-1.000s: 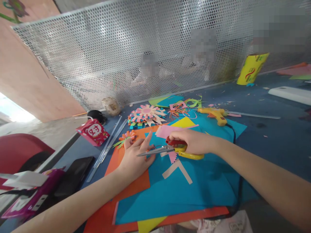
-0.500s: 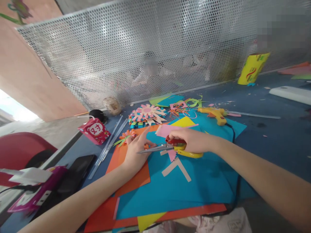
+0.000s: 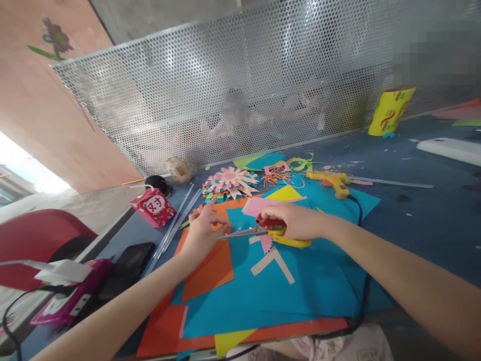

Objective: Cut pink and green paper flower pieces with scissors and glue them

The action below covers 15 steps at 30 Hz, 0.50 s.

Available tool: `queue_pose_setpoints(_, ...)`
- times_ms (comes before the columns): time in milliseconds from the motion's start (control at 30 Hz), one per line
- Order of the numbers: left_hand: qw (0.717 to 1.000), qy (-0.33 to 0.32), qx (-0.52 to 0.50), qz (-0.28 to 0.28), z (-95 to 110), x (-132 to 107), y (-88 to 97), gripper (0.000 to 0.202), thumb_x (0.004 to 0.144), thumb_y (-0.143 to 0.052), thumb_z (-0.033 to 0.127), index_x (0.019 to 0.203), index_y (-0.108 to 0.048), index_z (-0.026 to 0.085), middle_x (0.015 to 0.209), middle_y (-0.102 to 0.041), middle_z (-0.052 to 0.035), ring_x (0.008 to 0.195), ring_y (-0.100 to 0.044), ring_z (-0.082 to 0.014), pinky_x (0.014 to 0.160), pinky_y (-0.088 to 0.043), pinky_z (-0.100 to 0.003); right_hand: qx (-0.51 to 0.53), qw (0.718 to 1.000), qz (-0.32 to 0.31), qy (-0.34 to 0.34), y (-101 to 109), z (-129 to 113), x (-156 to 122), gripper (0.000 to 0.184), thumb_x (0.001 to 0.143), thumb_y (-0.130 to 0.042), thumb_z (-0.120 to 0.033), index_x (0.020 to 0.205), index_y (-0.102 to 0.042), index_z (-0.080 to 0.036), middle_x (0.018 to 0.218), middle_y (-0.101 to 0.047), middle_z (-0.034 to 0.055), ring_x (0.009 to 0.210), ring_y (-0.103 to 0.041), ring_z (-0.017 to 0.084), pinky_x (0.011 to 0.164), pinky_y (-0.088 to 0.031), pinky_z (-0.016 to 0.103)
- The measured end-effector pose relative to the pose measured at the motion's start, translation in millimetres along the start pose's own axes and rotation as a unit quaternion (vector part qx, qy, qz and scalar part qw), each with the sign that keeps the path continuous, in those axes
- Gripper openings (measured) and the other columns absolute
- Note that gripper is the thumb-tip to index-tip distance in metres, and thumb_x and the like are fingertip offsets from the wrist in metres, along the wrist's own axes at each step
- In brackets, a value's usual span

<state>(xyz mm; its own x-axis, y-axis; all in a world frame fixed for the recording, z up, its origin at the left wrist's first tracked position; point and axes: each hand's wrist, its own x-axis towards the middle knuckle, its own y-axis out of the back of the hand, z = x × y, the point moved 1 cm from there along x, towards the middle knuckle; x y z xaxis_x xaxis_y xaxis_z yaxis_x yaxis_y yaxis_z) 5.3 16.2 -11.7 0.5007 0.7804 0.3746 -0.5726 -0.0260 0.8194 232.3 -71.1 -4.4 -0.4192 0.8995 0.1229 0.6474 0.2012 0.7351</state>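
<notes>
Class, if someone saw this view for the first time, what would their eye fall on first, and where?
Probably the scissors with red and yellow handles, held in the right hand over the blue sheet. Next, perhaps, the layered paper flowers beyond the left hand, and the yellow glue gun to their right.

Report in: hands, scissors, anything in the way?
Right hand gripping scissors. Left hand close to blade tips, grip unclear. Pale paper strips lie nearby.

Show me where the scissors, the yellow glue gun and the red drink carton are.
Scissors (image 3: 257,230): head view, on the metal blades near the pivot.
Yellow glue gun (image 3: 335,179): head view, on the body.
Red drink carton (image 3: 153,206): head view, on the printed side.
</notes>
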Motion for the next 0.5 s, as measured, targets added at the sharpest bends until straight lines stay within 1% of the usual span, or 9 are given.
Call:
queue_pose_setpoints(67, 0.999, -0.037, 0.024, -0.024, 4.0, -6.0, -2.3, 0.066, 0.078, -0.057, 0.031, 0.138, -0.033, 0.021, 0.08, -0.075, -0.0013, 0.092, -0.065, -0.0247, 0.093, -0.029, -0.047, 0.0, 1.0, 0.001, 0.004, -0.2, 0.1, 0.3, 0.016, 0.074, -0.061, -0.027, 0.087, -0.056, -0.021, 0.094, -0.061, 0.0055, 0.078, -0.056, 0.018, 0.066, -0.045, 0.028)
queue_pose_setpoints(133, 0.995, -0.071, 0.059, -0.045, 7.0, -10.9, -5.9, 0.063, 0.082, -0.052, 0.025, 0.14, -0.029, 0.02, 0.083, -0.076, -0.0018, 0.096, -0.064, -0.0243, 0.094, -0.028, -0.046, 0.001, 1.0, 0.0, 0.006, 0.0, -0.3, 0.3, 0.015, 0.075, -0.061, -0.028, 0.086, -0.056, -0.021, 0.095, -0.061, 0.0052, 0.078, -0.056, 0.018, 0.067, -0.045, 0.029)
queue_pose_setpoints(233, 0.987, -0.11, 0.103, -0.054, 9.2, -16.7, -10.3, 0.057, 0.086, -0.047, 0.022, 0.14, -0.032, 0.018, 0.088, -0.075, -0.0056, 0.095, -0.064, -0.0252, 0.095, -0.027, -0.045, 0.006, 1.0, -0.002, 0.005, 0.3, -1.2, 0.2, 0.015, 0.075, -0.061, -0.027, 0.088, -0.055, -0.021, 0.097, -0.061, 0.0056, 0.08, -0.056, 0.017, 0.069, -0.046, 0.028)
queue_pose_setpoints(333, 0.981, -0.133, 0.123, -0.067, 10.8, -20.3, -12.5, 0.053, 0.087, -0.046, 0.022, 0.138, -0.037, 0.019, 0.093, -0.074, -0.0086, 0.092, -0.065, -0.0263, 0.096, -0.028, -0.047, 0.006, 1.0, -0.003, 0.005, -0.1, -1.1, 0.3, 0.014, 0.075, -0.061, -0.026, 0.087, -0.056, -0.02, 0.098, -0.061, 0.0061, 0.081, -0.056, 0.018, 0.07, -0.046, 0.029)
queue_pose_setpoints(400, 0.984, -0.124, 0.108, -0.073, 12.1, -19.4, -12.8, 0.052, 0.085, -0.048, 0.022, 0.137, -0.04, 0.022, 0.095, -0.074, -0.0079, 0.095, -0.064, -0.0266, 0.099, -0.027, -0.049, 0.004, 1.0, -0.001, 0.005, -0.6, -0.4, 0.3, 0.016, 0.075, -0.062, -0.026, 0.09, -0.056, -0.021, 0.1, -0.061, 0.0062, 0.083, -0.057, 0.018, 0.071, -0.046, 0.029)
queue_pose_setpoints(467, 0.992, -0.082, 0.054, -0.077, 13.1, -15.5, -12.9, 0.055, 0.082, -0.052, 0.022, 0.136, -0.04, 0.023, 0.093, -0.074, -0.0055, 0.097, -0.064, -0.0256, 0.1, -0.03, -0.048, 0.002, 1.0, -0.001, 0.002, -0.8, 0.3, 0.1, 0.019, 0.075, -0.062, -0.025, 0.093, -0.057, -0.021, 0.1, -0.061, 0.006, 0.084, -0.057, 0.018, 0.071, -0.046, 0.029)
queue_pose_setpoints(500, 0.995, -0.051, 0.012, -0.084, 13.4, -12.8, -13.0, 0.059, 0.08, -0.055, 0.024, 0.137, -0.038, 0.023, 0.091, -0.075, -0.0043, 0.096, -0.065, -0.0248, 0.098, -0.034, -0.047, 0.001, 1.0, -0.001, 0.002, -0.7, 0.4, 0.0, 0.02, 0.075, -0.062, -0.025, 0.093, -0.057, -0.021, 0.1, -0.061, 0.0056, 0.084, -0.057, 0.018, 0.071, -0.046, 0.028)
